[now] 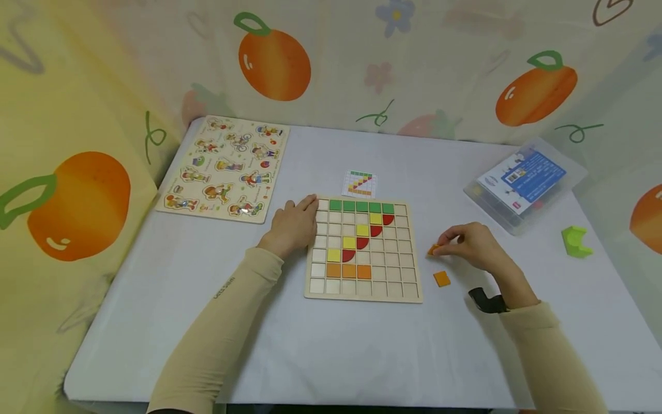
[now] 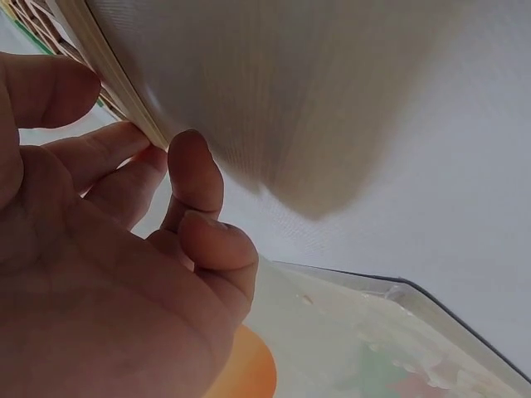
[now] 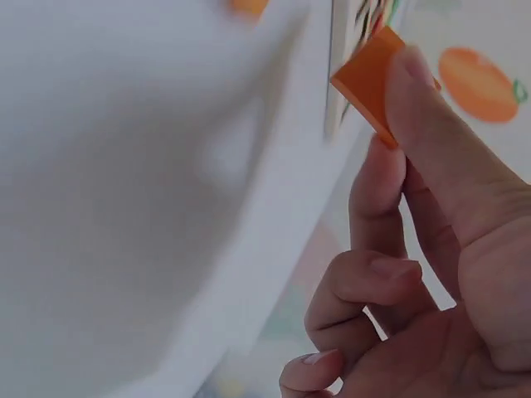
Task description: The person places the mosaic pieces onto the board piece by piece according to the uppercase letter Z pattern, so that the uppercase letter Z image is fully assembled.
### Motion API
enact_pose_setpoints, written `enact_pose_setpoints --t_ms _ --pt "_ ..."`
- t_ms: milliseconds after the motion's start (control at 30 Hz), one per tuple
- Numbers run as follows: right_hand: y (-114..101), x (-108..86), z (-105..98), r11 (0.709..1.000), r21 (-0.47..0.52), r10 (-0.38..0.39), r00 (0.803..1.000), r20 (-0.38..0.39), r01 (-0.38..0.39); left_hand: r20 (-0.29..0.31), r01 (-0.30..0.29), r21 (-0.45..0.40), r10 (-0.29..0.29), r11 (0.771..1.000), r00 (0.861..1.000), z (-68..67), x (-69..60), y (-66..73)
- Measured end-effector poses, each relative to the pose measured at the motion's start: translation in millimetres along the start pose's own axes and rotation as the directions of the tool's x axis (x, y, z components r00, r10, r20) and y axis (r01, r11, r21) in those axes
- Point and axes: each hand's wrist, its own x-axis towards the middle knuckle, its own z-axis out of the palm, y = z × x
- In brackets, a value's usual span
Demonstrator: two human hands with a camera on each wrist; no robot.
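Observation:
A square wooden grid board (image 1: 394, 288) lies on the table with several green squares (image 1: 361, 206) along its top, a diagonal of yellow squares (image 1: 349, 242) and red quarter-round pieces (image 1: 362, 243), and three orange squares (image 1: 349, 271) in a lower row. At the board's upper left edge my left hand (image 1: 293, 227) rests, its fingertips touching the rim in the left wrist view. To the right of the board my right hand (image 1: 473, 246) pinches an orange square tile (image 3: 365, 79) between thumb and fingers. Another loose orange tile (image 1: 442, 279) lies just below that hand.
Behind the board lies a small pattern card (image 1: 360, 184). A wooden picture puzzle (image 1: 224, 169) occupies the table's back left. At the right are a clear plastic box (image 1: 522, 181) with a blue label and a light green notched block (image 1: 575, 241). Printed cloth hangs around the table.

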Motion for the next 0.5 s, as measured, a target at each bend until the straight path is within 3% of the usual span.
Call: enact_pose_setpoints --t_ms 233,500 --pt "-27.1 15.5 18.7 0.996 0.068 -0.064 0.995 0.073 0.059 0.009 0.005 0.006 -0.005 1.000 1.000 0.1 1.1 2.4" --pt "-50.6 25.1 43.6 0.984 0.132 -0.146 0.970 0.195 0.122 0.004 0.010 0.013 -0.010 1.000 1.000 -0.6 -0.7 2.2"
